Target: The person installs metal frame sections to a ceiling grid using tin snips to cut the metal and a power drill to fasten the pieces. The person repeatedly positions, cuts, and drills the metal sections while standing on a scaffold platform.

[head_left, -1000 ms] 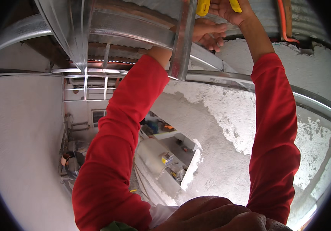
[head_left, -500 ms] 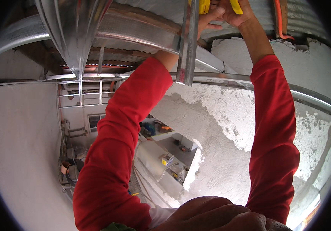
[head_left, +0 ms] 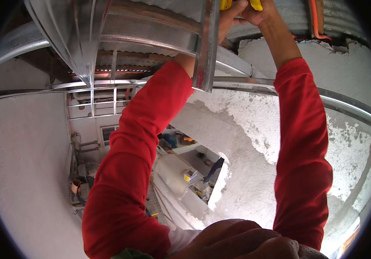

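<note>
Both my arms, in red sleeves, reach up to the top edge of the head view. My left hand (head_left: 228, 19) passes behind a hanging metal channel (head_left: 205, 52) and closes at a yellow-handled tool (head_left: 256, 4). My right hand (head_left: 259, 16) grips the same tool from the right, its fingers close to my left thumb. Two yellow parts like handles show; the tool's working end is cut off by the frame, so its exact kind is hidden. The channel's lower end hangs free beside my left wrist.
A large metal profile (head_left: 71, 39) comes down at the upper left, near a metal ceiling frame (head_left: 151, 36). Orange conduit (head_left: 315, 21) runs by the corrugated roof. Below, a rough plastered wall (head_left: 246, 151) has an opening; a yellow-and-white box (head_left: 189, 175) lies near it.
My hands and the hanging channel sit slightly higher and further left in the picture. A dark, limb-like shape has appeared in the wall opening below. My grip looks the same.
</note>
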{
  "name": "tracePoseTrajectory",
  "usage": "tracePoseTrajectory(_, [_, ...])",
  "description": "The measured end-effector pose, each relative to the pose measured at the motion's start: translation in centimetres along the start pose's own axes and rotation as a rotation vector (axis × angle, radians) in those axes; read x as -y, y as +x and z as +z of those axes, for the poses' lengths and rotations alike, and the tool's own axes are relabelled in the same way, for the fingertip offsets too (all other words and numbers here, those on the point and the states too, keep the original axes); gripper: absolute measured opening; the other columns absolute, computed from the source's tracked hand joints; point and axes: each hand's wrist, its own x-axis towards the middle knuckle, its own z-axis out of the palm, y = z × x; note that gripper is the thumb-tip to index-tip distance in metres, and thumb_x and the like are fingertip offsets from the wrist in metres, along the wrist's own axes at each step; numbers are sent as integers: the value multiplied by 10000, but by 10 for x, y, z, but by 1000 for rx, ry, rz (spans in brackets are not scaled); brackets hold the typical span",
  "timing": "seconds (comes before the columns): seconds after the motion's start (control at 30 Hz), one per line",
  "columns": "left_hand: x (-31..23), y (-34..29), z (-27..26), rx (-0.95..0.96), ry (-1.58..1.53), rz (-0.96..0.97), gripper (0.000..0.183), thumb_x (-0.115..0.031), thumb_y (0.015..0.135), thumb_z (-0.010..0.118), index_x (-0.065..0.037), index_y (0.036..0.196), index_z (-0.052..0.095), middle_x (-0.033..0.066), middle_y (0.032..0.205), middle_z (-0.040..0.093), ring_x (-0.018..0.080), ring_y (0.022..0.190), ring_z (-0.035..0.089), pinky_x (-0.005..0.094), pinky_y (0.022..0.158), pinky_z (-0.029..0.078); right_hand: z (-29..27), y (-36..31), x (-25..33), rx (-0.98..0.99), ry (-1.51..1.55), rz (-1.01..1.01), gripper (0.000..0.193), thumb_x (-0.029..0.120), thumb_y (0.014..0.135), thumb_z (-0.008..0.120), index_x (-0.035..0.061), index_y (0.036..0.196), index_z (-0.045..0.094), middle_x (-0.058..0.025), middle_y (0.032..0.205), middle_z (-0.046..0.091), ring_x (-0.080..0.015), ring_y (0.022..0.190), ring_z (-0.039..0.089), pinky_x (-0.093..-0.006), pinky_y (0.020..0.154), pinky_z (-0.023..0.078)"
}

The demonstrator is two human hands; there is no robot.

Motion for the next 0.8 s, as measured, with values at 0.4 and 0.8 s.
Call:
tracePoseTrajectory(0.4, [-9, 0, -1, -22, 230, 31, 621, -555, 1028, 563, -22, 1346, 554, 161, 1174, 689, 286, 1129, 695, 371, 938, 584, 19, -7, 0, -195, -144, -17, 442, 429, 880, 625, 10, 1014, 665, -157, 946, 713, -300, 790, 684, -405, 757, 589])
tracePoseTrajectory(0.8, [50, -23, -11, 110, -103, 0, 630, -566, 1022, 564, -42, 1372, 556, 155, 1192, 692, 280, 1173, 681, 373, 958, 580, 0, -6, -42, -469, -278, -196, 278, 367, 878, 715, 115, 902, 599, -54, 688, 594, -201, 549, 594, -359, 484, 509])
